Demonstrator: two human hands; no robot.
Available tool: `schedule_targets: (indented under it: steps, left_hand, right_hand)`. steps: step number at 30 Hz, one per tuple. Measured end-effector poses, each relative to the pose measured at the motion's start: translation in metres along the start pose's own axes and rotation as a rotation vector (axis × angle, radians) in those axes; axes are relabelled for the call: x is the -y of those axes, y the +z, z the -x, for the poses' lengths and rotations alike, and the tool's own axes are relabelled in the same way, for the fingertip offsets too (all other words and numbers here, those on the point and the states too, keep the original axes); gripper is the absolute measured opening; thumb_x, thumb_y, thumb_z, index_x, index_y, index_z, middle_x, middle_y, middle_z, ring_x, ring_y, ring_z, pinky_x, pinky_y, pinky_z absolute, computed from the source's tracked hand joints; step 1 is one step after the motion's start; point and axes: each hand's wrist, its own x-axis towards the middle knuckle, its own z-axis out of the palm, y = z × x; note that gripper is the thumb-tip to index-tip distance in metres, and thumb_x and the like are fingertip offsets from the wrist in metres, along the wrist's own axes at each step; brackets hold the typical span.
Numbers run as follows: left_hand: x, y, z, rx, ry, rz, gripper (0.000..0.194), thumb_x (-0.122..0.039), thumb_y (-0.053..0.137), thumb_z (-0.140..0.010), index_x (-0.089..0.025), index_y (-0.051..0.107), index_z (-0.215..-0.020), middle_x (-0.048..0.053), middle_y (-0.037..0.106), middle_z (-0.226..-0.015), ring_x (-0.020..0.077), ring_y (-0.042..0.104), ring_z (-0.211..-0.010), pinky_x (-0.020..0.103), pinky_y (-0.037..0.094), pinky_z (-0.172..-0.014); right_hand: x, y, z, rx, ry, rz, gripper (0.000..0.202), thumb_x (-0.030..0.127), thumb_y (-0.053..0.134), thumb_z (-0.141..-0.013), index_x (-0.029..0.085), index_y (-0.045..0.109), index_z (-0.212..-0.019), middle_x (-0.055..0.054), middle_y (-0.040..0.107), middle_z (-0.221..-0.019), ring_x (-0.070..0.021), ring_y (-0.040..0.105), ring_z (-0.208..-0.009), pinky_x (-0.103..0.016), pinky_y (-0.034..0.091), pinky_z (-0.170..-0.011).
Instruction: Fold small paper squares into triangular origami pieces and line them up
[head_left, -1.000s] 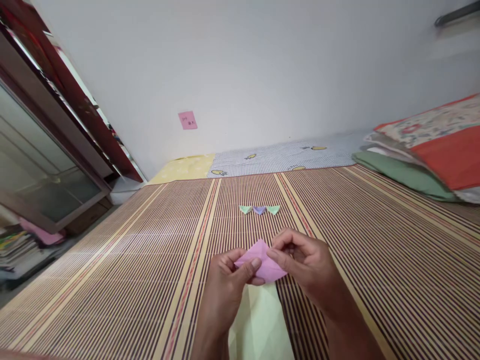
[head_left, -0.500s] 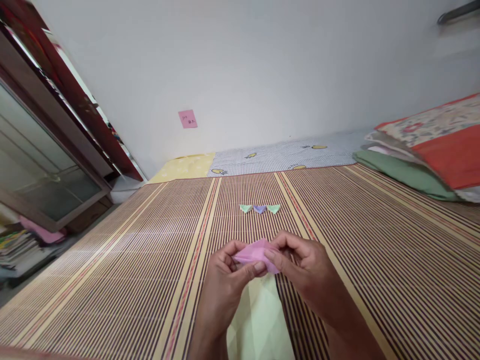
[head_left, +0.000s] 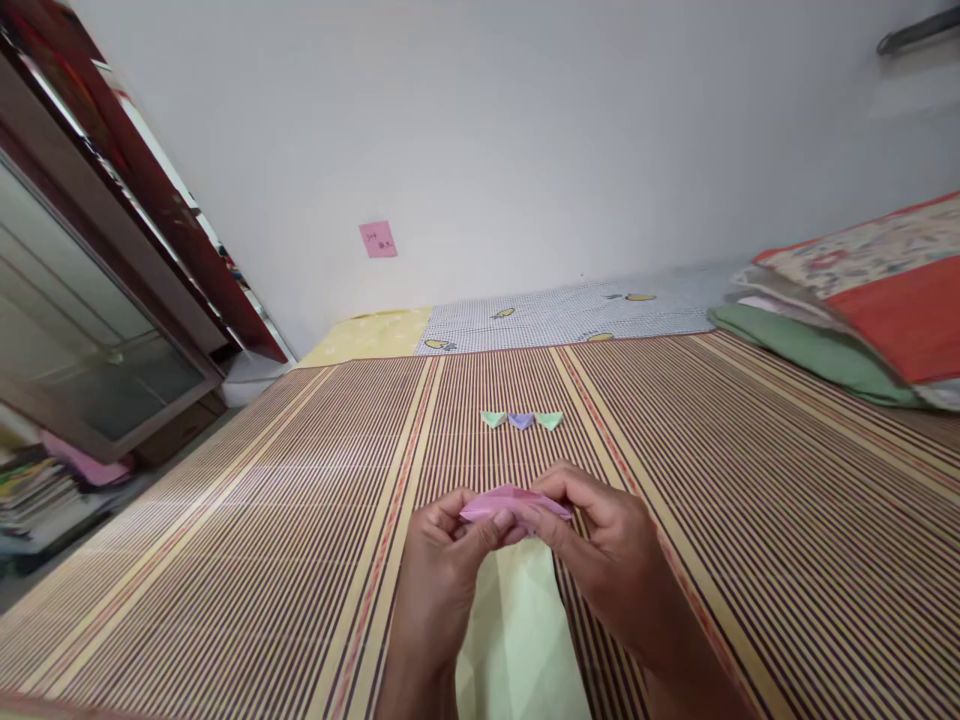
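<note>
pinching a folded piece of pink paper (head_left: 499, 497) from both ends, the left hand (head_left: 442, 550) and the right hand (head_left: 611, 535) sit close together over the striped mat (head_left: 300, 540), nearer its near edge than its far edge. the left hand is closed on the left end, its thumb along the lower side of the paper and its fingers curled behind. the right hand is closed on the right end in the same way, its thumb laid on the near side; the two thumb tips nearly meet at the middle. the pink paper spreads wide and low between them, with a shallow peak along its top; how its underside is folded cannot be made out.

below the hands lies a creased pale green sheet (head_left: 517, 640), running toward the near edge of the mat and out of view.

between the hands and the mat's far edge stand three small folded papers in a row, points toward the near edge: a green one (head_left: 493, 419) at left, a purple one (head_left: 521, 421) in the middle and another green one (head_left: 550, 421) at right.

along the far edge are a yellow cloth (head_left: 375, 335) and a checked cloth (head_left: 555, 310); a green folded cloth (head_left: 810, 350) lies by the far right corner.
</note>
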Motion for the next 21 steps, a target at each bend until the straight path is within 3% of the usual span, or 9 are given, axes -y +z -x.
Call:
schedule_targets:
  steps: [5,8,11,15,21]
  left_hand:
    - [0.001,0.0,-0.001,0.005,0.012,-0.051,0.012,-0.017,0.085,-0.074,-0.016,0.08,-0.084,0.003,0.076,-0.077,0.0154,0.069,-0.071,0.027,0.055,-0.075]
    - [0.001,0.002,0.0,-0.049,0.064,-0.096,0.011,-0.018,0.085,-0.073,-0.016,0.08,-0.081,0.002,0.074,-0.076,0.0157,0.068,-0.073,0.026,0.054,-0.073]
    - [-0.001,0.006,0.003,-0.101,0.181,-0.159,0.01,-0.02,0.084,-0.075,-0.017,0.08,-0.083,0.003,0.074,-0.086,0.0173,0.069,-0.082,0.025,0.054,-0.076]
    - [-0.004,0.01,0.007,-0.119,0.319,-0.314,0.003,-0.021,0.079,-0.081,-0.019,0.077,-0.082,0.007,0.075,-0.101,0.0218,0.069,-0.094,0.03,0.055,-0.082]
    - [-0.008,0.014,0.008,-0.138,0.455,-0.503,0.016,-0.019,0.078,-0.082,-0.021,0.068,-0.069,0.007,0.075,-0.103,0.0238,0.07,-0.097,0.035,0.055,-0.085]
  right_hand:
    - [-0.007,0.004,0.001,-0.026,0.073,-0.103,0.023,0.032,0.062,-0.095,0.021,0.063,-0.076,-0.001,0.061,-0.077,-0.0179,0.059,-0.073,-0.031,0.047,-0.067]
    - [-0.006,0.011,0.0,-0.089,0.058,-0.122,0.023,0.03,0.063,-0.093,0.021,0.061,-0.072,-0.001,0.06,-0.078,-0.0185,0.059,-0.075,-0.032,0.048,-0.071]
    - [-0.005,0.018,0.0,-0.181,0.059,-0.175,0.022,0.027,0.066,-0.09,0.02,0.062,-0.069,-0.004,0.063,-0.09,-0.0204,0.062,-0.089,-0.034,0.05,-0.082]
    - [-0.007,0.022,-0.001,-0.158,0.201,-0.365,0.021,0.034,0.071,-0.087,0.02,0.066,-0.072,-0.008,0.07,-0.111,-0.0238,0.067,-0.1,-0.036,0.053,-0.088]
    - [-0.014,0.011,0.0,-0.062,0.31,-0.431,0.023,0.041,0.073,-0.086,0.02,0.068,-0.077,-0.002,0.069,-0.077,-0.0188,0.066,-0.075,-0.031,0.054,-0.073]
